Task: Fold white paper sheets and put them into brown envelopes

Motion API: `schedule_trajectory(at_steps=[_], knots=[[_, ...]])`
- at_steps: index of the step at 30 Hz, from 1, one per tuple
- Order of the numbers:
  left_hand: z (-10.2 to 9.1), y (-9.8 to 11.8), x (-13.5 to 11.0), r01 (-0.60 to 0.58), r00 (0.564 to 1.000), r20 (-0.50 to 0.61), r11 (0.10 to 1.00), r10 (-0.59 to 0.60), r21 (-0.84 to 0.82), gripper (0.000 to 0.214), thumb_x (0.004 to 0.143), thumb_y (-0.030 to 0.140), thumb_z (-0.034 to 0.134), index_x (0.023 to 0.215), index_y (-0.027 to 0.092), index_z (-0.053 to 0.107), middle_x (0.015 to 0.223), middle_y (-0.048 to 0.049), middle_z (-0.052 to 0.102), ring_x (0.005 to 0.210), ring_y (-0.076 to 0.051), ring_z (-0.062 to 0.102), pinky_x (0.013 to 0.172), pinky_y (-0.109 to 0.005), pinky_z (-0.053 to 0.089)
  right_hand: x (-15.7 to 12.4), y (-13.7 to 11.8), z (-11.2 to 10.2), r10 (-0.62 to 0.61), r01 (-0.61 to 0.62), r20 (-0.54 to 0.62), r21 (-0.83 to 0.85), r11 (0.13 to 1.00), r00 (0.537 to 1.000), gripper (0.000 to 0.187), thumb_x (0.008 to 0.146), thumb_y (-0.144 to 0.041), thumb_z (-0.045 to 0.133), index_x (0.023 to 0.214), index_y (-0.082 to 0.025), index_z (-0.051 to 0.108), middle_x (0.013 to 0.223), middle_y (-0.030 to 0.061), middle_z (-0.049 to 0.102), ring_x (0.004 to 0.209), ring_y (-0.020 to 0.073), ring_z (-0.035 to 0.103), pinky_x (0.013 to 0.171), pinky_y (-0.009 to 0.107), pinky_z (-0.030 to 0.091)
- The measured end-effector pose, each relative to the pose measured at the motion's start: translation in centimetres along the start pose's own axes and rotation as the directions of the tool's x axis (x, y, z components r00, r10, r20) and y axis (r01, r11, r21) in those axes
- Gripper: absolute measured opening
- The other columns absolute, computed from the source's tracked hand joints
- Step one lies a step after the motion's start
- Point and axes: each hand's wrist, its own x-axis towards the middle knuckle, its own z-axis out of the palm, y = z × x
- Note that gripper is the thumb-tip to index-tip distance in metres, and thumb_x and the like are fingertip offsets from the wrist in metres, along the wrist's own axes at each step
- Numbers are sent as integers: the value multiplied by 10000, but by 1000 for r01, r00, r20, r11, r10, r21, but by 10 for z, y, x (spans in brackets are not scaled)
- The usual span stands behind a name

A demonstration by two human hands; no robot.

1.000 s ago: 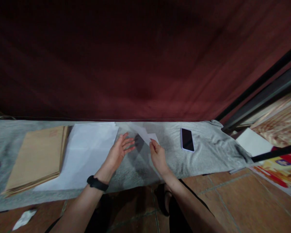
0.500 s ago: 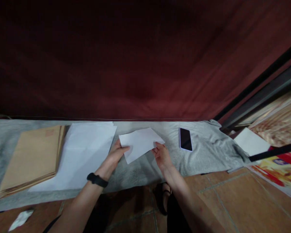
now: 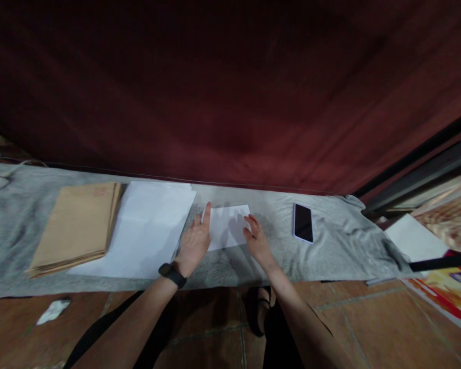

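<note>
A folded white sheet of paper (image 3: pixel 227 225) lies flat on the grey cloth (image 3: pixel 330 246). My left hand (image 3: pixel 195 241), with a black wristband, rests on the sheet's left edge, its fingers stretched out and the index finger pointing away from me. My right hand (image 3: pixel 256 240) presses its fingertips on the sheet's right edge, fingers extended. Neither hand grips anything.
A stack of white paper (image 3: pixel 146 228) lies left of the hands, and a pile of brown envelopes (image 3: pixel 77 225) further left. A black phone (image 3: pixel 303 222) lies to the right. A dark red curtain (image 3: pixel 230 92) hangs behind. A crumpled scrap (image 3: pixel 53 311) sits on the tiled floor.
The sheet was held up in the air by both hands; now it lies flat on the cloth with both hands pressing on its edges. The view has shifted slightly.
</note>
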Motion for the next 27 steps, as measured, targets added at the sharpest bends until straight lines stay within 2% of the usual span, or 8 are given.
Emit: schedule_trajectory(at_steps=[1,3,5,7,11,17,23,27], knots=[[0,2,-2,-29,998,-46,1000,29,-1,764,890,26,345,1623,159,173,1415,-242,566,1280,-355,589,1077,-499,446,-4,-1,5,-53,64,75,-153,986,996,435,900,-228,491,1315,-211,621,1527,101,508,1422,226,443,1175,418,344],[3,8,-5,-131,987,-100,991,126,-38,752,880,6,324,1606,195,262,1591,-201,398,1478,-362,365,1188,-585,299,-14,-5,12,-98,175,200,-413,894,975,482,969,-229,433,1437,-178,536,1601,129,407,1489,258,353,1216,480,262],[9,16,-10,-260,964,-80,960,252,-104,734,879,7,330,1583,215,324,1658,-129,298,1553,-309,199,1248,-598,165,-21,-8,15,-109,258,284,-565,784,953,503,1011,-240,391,1504,-175,467,1624,125,365,1509,282,314,1228,517,211],[18,25,-15,-355,934,-27,922,355,-157,672,906,38,335,1560,187,371,1654,-115,308,1562,-268,166,1269,-569,128,-25,-10,14,-119,318,338,-631,707,934,506,1034,-245,356,1528,-179,437,1632,111,348,1510,288,311,1230,518,199],[32,34,-21,-375,923,15,910,383,-177,562,960,118,335,1513,75,426,1617,-171,360,1552,-266,198,1279,-528,116,-24,-9,9,-133,362,369,-666,652,920,507,1046,-258,334,1539,-175,421,1635,107,340,1507,282,316,1225,506,214],[34,32,-20,-337,937,36,928,347,-155,542,1010,237,327,1479,-8,444,1575,-238,396,1532,-296,257,1276,-526,93,-23,-6,8,-154,369,357,-677,637,921,510,1054,-296,365,1548,-177,407,1641,124,319,1509,278,314,1220,486,237],[34,32,-21,-324,941,35,928,335,-187,556,975,194,342,1513,92,433,1575,-168,435,1526,-282,282,1271,-551,93,-23,-4,7,-164,354,332,-669,653,929,509,1048,-311,401,1539,-180,425,1632,129,335,1503,280,330,1219,480,250],[34,31,-21,-320,941,45,926,335,-199,553,974,207,342,1503,82,445,1579,-177,426,1522,-290,294,1270,-540,90,-20,-1,5,-164,345,321,-665,662,933,512,1051,-324,395,1543,-183,416,1629,127,342,1503,275,332,1216,479,261]])
